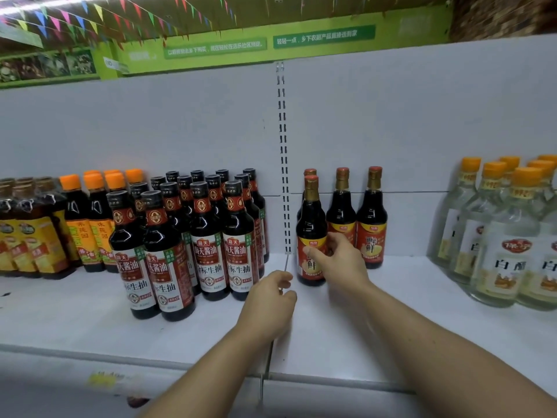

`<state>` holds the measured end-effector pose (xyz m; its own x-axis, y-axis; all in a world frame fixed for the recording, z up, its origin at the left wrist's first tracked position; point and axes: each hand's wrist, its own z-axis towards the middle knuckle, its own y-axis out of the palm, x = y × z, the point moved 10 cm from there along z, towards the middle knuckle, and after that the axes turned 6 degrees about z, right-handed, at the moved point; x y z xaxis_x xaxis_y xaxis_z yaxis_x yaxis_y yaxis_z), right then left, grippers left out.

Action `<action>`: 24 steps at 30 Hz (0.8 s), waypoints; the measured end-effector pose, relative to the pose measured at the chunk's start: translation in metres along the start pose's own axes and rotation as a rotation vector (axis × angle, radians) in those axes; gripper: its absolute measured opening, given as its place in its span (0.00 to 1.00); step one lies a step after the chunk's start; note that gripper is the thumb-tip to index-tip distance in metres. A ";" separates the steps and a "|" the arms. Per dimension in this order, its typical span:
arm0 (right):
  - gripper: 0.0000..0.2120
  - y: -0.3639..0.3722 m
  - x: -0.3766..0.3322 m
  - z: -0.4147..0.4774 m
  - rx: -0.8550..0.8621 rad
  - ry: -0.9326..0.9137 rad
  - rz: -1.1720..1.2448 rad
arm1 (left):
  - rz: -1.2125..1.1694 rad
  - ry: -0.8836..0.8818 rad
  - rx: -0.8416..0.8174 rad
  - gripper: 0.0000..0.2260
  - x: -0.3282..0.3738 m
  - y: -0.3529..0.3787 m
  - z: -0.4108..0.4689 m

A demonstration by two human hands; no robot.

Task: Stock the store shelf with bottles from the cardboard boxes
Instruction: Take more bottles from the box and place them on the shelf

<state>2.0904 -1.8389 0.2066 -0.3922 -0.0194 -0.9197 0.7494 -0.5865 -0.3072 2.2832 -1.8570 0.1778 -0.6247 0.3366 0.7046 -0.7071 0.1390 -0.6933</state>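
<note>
Bottle (311,236) on shelf (422,312) | right hand (340,257) fingers loosely touching label | left hand (271,303) curled, empty

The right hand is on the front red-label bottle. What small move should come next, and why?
Probably let go and draw the right hand back. The bottle already stands upright on the shelf, in front of another like it and beside two more, so it seems placed. The left hand is empty.
</note>
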 end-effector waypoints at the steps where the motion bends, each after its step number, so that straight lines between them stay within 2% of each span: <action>1: 0.29 0.000 0.000 -0.001 -0.003 0.005 -0.008 | 0.006 -0.003 0.002 0.17 -0.002 -0.001 -0.002; 6: 0.30 0.002 -0.002 -0.006 -0.021 0.019 -0.104 | 0.096 -0.009 0.007 0.18 -0.008 -0.010 -0.012; 11: 0.22 -0.005 0.006 -0.025 -0.067 0.077 -0.384 | 0.187 0.001 0.006 0.20 -0.010 -0.024 -0.025; 16: 0.24 -0.007 0.000 -0.056 -0.128 0.093 -0.594 | 0.263 0.015 0.039 0.23 -0.013 -0.041 -0.042; 20: 0.24 0.000 -0.020 -0.091 -0.142 0.038 -0.735 | 0.359 0.103 0.064 0.25 -0.014 -0.057 -0.064; 24: 0.21 0.002 -0.046 -0.131 -0.084 -0.007 -0.774 | 0.428 0.223 0.140 0.24 -0.014 -0.080 -0.093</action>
<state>2.1800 -1.7332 0.2163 -0.8237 0.3649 -0.4341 0.2986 -0.3718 -0.8790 2.3799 -1.7860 0.2094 -0.7931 0.5294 0.3011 -0.4499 -0.1760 -0.8756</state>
